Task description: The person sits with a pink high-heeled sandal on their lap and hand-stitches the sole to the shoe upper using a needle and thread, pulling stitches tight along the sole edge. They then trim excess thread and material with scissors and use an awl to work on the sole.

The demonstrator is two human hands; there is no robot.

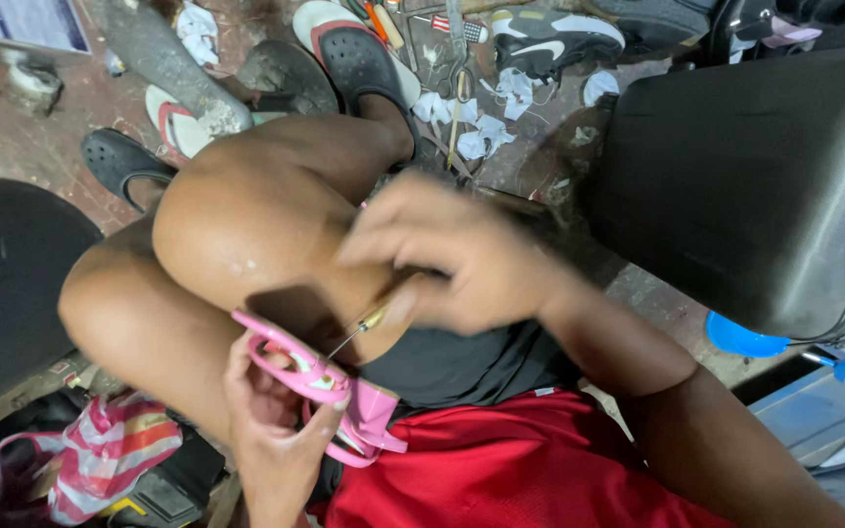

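A small pink sandal (317, 386) rests against my lap, and my left hand (271, 430) grips it from below, fingers wrapped over its straps. My right hand (447, 259) hovers above it, blurred, pinching a thin metal awl (362, 328) with a yellowish handle. The awl's tip points down-left and meets the pink strap. My bent knees (237, 225) fill the middle of the view, above black shorts and a red shirt (520, 469).
A black hard case (755, 176) stands at the right, a dark round seat (2, 284) at the left. Slippers, a black sneaker (550, 39), paper scraps and hand tools (457, 88) litter the floor ahead. A pink striped bag (100, 455) lies lower left.
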